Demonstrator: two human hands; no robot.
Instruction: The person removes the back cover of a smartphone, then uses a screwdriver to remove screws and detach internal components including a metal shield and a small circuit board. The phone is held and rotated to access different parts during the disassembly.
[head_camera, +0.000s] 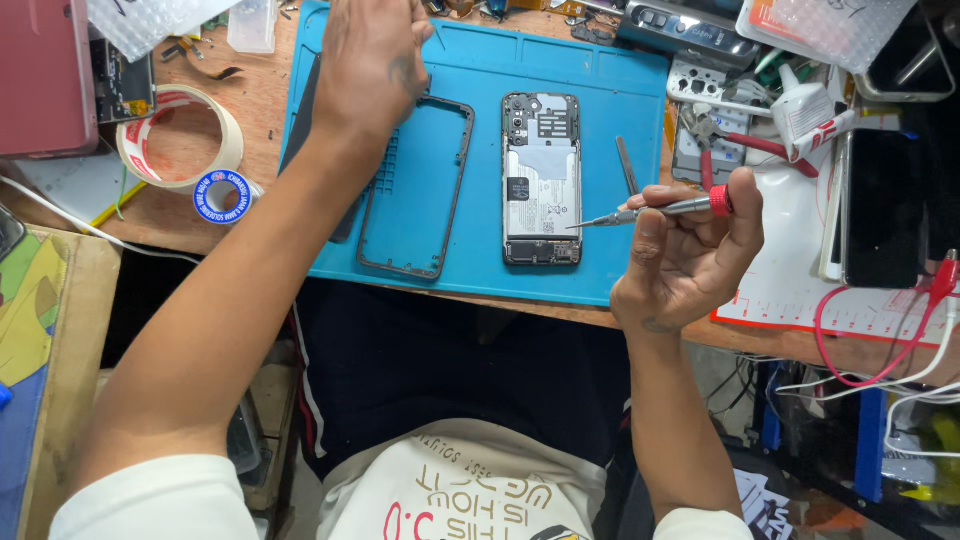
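Right hand (690, 255) gripping screwdriver (660, 209), beside opened phone (542, 180)

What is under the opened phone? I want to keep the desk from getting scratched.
The opened phone lies on a blue work mat, beside a loose phone frame. The mat covers the wooden desk beneath it, so the desk surface right under the phone is hidden.

Blue mat (620, 90) on my brown wooden desk (262, 100), black phone frame (418, 190), opened phone (542, 180) silver and black inside, my screwdriver (660, 210) silver with red cap, cream tape roll (180, 140), smaller blue-and-white roll (222, 196), red cable (880, 330)
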